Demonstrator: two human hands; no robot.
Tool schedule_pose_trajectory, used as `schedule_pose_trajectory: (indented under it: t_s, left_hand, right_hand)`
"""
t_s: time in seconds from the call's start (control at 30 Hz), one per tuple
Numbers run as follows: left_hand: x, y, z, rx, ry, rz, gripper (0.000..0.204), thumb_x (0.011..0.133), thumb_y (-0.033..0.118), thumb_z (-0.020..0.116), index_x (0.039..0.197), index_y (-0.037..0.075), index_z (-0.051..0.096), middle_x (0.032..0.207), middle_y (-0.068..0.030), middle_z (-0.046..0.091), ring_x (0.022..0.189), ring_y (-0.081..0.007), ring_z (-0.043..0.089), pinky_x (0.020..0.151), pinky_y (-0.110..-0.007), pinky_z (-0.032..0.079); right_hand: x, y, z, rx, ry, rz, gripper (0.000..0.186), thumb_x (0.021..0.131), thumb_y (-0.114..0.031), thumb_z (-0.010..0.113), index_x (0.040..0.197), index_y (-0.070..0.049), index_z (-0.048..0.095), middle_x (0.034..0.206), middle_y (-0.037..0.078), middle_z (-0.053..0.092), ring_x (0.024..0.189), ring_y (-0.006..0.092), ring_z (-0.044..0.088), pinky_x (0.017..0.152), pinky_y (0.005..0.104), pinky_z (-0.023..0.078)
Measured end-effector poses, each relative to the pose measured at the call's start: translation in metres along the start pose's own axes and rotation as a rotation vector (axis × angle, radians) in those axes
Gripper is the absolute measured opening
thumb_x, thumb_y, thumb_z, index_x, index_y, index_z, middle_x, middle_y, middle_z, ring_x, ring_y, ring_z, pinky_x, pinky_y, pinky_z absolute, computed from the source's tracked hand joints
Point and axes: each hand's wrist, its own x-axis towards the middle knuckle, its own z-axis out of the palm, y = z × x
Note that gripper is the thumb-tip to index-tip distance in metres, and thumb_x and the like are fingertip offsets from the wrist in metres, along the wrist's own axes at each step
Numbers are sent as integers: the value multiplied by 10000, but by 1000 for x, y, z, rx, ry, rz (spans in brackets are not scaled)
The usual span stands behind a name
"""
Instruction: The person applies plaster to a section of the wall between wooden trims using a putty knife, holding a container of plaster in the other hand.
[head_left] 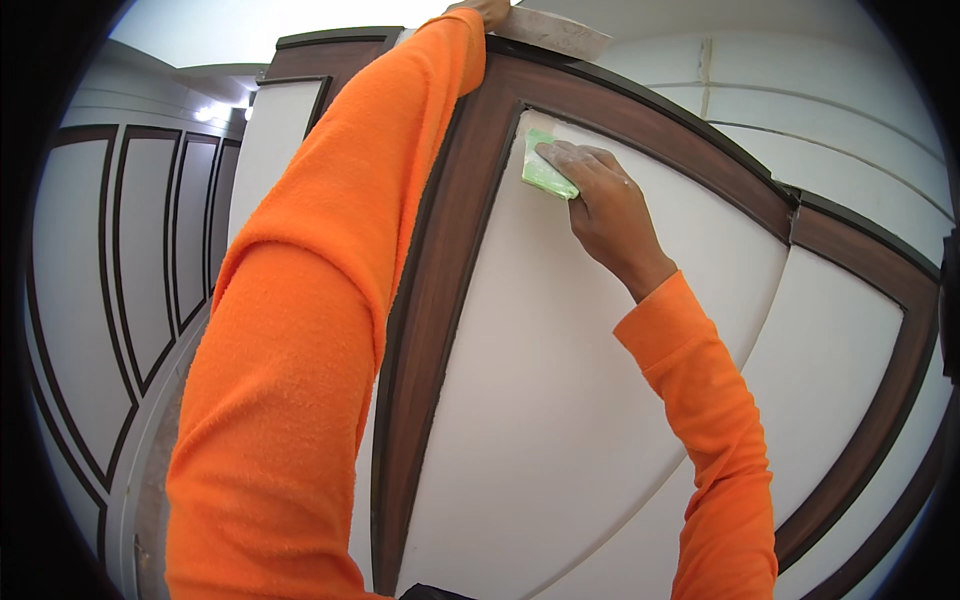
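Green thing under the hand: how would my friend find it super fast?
Find the big white panel straight ahead, edged by the brown frame. Near its top left corner, the right hand holds a small pad. It is the only green thing in view.

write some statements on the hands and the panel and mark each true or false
1. The right hand has a green piece against the white panel. True.
2. Both sleeves are blue. False: the sleeves are orange.
3. The left hand is higher in the picture than the right. True.
4. The green piece is at the panel's lower right corner. False: it is near the upper left.
5. Brown trim runs along the panel's left edge. True.
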Motion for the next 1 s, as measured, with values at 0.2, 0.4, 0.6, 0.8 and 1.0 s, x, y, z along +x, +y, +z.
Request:
schedule_pose_trajectory:
  t_s: [0.2, 0.4, 0.6, 0.8, 1.0]
  left_hand:
    - [2, 8, -4, 81, 20, -22, 764, 1021, 580, 354, 1452, -22, 543, 1509, -253, 523, 1432, -383, 469, 1203, -409, 318]
    - [-17, 17, -17, 107, -19, 9, 760, 1030, 575, 328, 1468, -13, 529, 1523, -251, 507, 1447, -387, 448, 1211, -416, 304]
    - [-26, 23, -24, 107, -30, 23, 759, 1035, 575, 316, 1476, -7, 521, 1531, -251, 499, 1453, -391, 439, 1216, -419, 294]
    - [-30, 23, -21, 66, -41, 30, 748, 1037, 568, 328, 1476, -5, 523, 1531, -251, 499, 1453, -393, 437, 1216, -420, 295]
    - [-20, 17, -20, 53, -18, 43, 741, 1035, 566, 344, 1464, -7, 537, 1523, -253, 507, 1452, -390, 441, 1211, -415, 304]
  right_hand:
    - [8, 4, 18, -105, 60, -9, 478, 868, 52, 626, 1312, -119, 665, 1302, 131, 683, 1238, 338, 608, 1024, 438, 545]
    - [14, 10, 22, -116, 50, -30, 474, 868, 53, 628, 1310, -115, 663, 1301, 132, 683, 1233, 337, 609, 1023, 438, 547]
    - [20, 10, 20, -86, 56, -31, 467, 869, 57, 621, 1302, -111, 665, 1294, 121, 687, 1222, 333, 611, 1025, 431, 541]
    - [30, 22, 4, 20, -85, -59, 431, 880, 58, 603, 1268, -110, 689, 1244, 108, 708, 1186, 344, 617, 998, 433, 533]
    - [39, 0, -26, 116, -418, 77, 426, 896, 79, 540, 1255, -87, 697, 1247, 118, 712, 1190, 349, 613, 1018, 440, 505]
